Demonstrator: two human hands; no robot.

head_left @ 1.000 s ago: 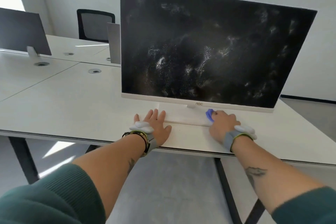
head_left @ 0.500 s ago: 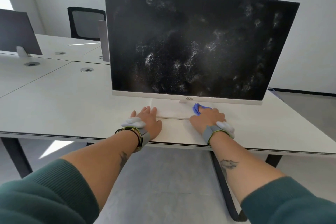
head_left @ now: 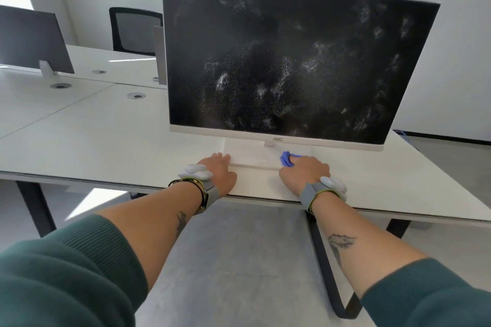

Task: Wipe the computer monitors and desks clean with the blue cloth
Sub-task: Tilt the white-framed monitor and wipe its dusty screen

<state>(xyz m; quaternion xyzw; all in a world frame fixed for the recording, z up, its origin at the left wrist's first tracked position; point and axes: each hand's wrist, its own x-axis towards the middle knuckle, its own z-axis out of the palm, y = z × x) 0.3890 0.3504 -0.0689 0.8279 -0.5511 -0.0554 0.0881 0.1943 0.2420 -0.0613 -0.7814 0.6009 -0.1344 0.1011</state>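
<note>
Both hands are down on the table near its front edge, right in front of the monitor.

L hand: flat, palm down, fingers straight, holding nothing. Tips touch the left edge of the white stand base.

R hand: fingers curled over the blue cloth. The cloth is bunched up and only a small bit pokes out past the knuckles. It sits on the right part of the stand base, just below the AOC logo on the bezel.

Screen is dark and covered w/ whitish smears + specks, densest at centre and right. Monitor stands upright on the table.

I see white wrist pods on grey straps, one per wrist. Green sleeves end mid-forearm.

BG: 2nd monitor on the adjoining table far left, black mesh chair behind it, and a round grommet in the tabletop left of the main monitor.
</note>
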